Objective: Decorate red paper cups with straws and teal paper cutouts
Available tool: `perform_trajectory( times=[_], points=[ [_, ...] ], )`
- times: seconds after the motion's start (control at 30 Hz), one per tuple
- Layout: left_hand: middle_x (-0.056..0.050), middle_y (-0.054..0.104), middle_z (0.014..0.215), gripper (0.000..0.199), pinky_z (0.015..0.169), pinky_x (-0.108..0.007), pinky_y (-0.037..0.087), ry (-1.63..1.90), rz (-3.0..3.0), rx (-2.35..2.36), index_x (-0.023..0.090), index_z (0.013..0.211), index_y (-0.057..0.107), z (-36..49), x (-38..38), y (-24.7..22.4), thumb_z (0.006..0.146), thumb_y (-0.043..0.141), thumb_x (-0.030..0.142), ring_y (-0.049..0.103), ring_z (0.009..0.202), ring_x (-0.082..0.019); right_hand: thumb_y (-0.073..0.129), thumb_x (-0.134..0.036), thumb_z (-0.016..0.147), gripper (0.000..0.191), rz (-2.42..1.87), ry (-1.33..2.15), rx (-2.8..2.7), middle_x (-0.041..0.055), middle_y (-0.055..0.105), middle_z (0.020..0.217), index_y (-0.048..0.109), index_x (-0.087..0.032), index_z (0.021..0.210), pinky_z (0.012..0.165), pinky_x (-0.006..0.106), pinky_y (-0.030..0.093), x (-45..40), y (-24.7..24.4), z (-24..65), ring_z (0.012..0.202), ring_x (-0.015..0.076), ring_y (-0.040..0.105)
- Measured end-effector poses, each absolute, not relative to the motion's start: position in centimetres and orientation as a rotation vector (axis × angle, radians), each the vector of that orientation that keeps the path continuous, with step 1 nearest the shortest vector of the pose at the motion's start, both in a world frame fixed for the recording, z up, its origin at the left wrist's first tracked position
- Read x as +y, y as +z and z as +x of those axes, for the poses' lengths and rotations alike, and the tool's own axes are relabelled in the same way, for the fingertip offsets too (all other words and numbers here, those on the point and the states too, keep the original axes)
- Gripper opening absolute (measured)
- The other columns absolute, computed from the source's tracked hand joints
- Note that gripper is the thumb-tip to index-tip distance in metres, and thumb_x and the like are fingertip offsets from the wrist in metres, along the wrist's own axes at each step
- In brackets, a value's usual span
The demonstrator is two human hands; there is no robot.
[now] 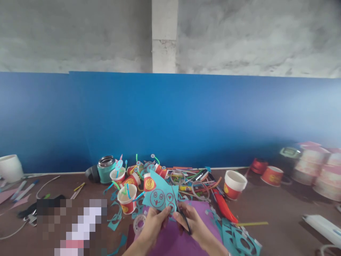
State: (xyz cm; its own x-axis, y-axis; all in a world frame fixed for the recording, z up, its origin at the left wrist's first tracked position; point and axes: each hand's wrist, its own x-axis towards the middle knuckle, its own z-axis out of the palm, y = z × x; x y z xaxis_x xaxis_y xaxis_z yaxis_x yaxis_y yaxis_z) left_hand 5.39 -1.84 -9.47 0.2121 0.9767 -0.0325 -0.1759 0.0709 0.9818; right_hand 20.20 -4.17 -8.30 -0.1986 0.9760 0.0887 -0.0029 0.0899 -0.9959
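Observation:
My left hand (154,225) pinches the lower edge of a light-blue sheet of paper (149,193). Drawn on the sheet in red are a round smiling face and two small circles, one with a heart inside. My right hand (193,222) grips black-handled scissors (185,215), whose blades point up along the paper's right side near the small circles. Whether the blades are touching the paper is hard to tell. Below both hands lies a purple sheet (170,241). A clear tape roll (139,224) rests beside my left wrist.
Paper cups (127,199) with pipe cleaners stand at left, near a teal thermos (106,170). Blue paper scraps (241,238) lie at right, beside a red pouch (225,206). A stacked cup (234,185) stands behind. Markers and loose pipe cleaners crowd the back, before a blue partition (186,121).

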Motion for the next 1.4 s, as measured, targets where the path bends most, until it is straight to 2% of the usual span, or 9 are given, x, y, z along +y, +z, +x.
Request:
perform_trajectory(
  times=[0.2,0.4,0.73,0.97,1.07,1.23,1.4],
  points=[
    [0.006,0.034,0.033,0.059,0.038,-0.021,0.013,1.057,1.082,1.022,0.017,0.043,0.046,5.4,-1.9,-9.5,0.054,0.069,0.070,0.024,0.033,-0.004,0.075,-0.059,0.059,0.050,-1.137,1.341,-1.402,-0.0074,0.044,0.047,0.054,-0.015,0.070,0.037,0.017,0.034,-3.9,-7.5,21.5,0.037,0.0048,0.039],
    [0.009,0.040,0.040,0.052,0.037,-0.018,0.014,1.142,0.939,0.949,0.018,0.063,0.050,5.4,-1.8,-9.3,0.054,0.075,0.063,0.027,0.036,-0.004,0.078,-0.055,0.058,0.050,-1.136,1.407,-1.364,-0.0073,0.047,0.051,0.057,-0.014,0.078,0.036,0.017,0.036,-3.8,-7.6,22.3,0.037,0.0053,0.043],
    [0.011,0.037,0.043,0.047,0.032,-0.017,0.010,1.182,1.000,0.835,0.019,0.070,0.050,5.3,-1.9,-8.8,0.063,0.070,0.060,0.023,0.032,-0.003,0.078,-0.046,0.062,0.040,-1.225,1.437,-1.362,-0.0079,0.048,0.048,0.057,-0.015,0.076,0.033,0.014,0.034,-3.8,-7.3,22.9,0.037,0.0054,0.044],
    [0.006,0.054,0.053,0.052,0.030,-0.017,0.012,1.210,0.986,0.904,0.019,0.072,0.047,5.4,-1.7,-9.0,0.062,0.068,0.065,0.027,0.030,-0.001,0.077,-0.041,0.062,0.037,-1.259,1.452,-1.445,-0.0082,0.049,0.048,0.056,-0.015,0.078,0.033,0.014,0.036,-3.7,-7.3,23.9,0.038,0.0058,0.046],
    [0.005,0.056,0.053,0.054,0.032,-0.016,0.013,1.231,0.951,0.948,0.020,0.072,0.044,5.5,-1.8,-8.9,0.060,0.068,0.067,0.028,0.031,-0.001,0.076,-0.039,0.064,0.034,-1.276,1.442,-1.482,-0.0078,0.050,0.048,0.057,-0.014,0.078,0.033,0.014,0.036,-3.7,-7.2,24.2,0.038,0.0058,0.046],
    [0.009,0.049,0.051,0.055,0.034,-0.015,0.016,1.268,0.905,0.975,0.020,0.076,0.044,5.5,-1.9,-9.0,0.058,0.070,0.066,0.028,0.035,-0.002,0.074,-0.036,0.064,0.030,-1.304,1.420,-1.508,-0.0079,0.050,0.047,0.057,-0.015,0.077,0.032,0.014,0.036,-3.7,-7.1,24.4,0.037,0.0062,0.046],
    [0.012,0.036,0.043,0.054,0.033,-0.016,0.017,1.243,0.941,0.919,0.020,0.066,0.043,5.4,-1.7,-9.2,0.058,0.072,0.065,0.024,0.034,-0.002,0.072,-0.037,0.066,0.029,-1.344,1.417,-1.454,-0.0088,0.049,0.042,0.055,-0.016,0.073,0.031,0.013,0.030,-3.5,-7.1,24.2,0.033,0.0052,0.043]
  ],
)
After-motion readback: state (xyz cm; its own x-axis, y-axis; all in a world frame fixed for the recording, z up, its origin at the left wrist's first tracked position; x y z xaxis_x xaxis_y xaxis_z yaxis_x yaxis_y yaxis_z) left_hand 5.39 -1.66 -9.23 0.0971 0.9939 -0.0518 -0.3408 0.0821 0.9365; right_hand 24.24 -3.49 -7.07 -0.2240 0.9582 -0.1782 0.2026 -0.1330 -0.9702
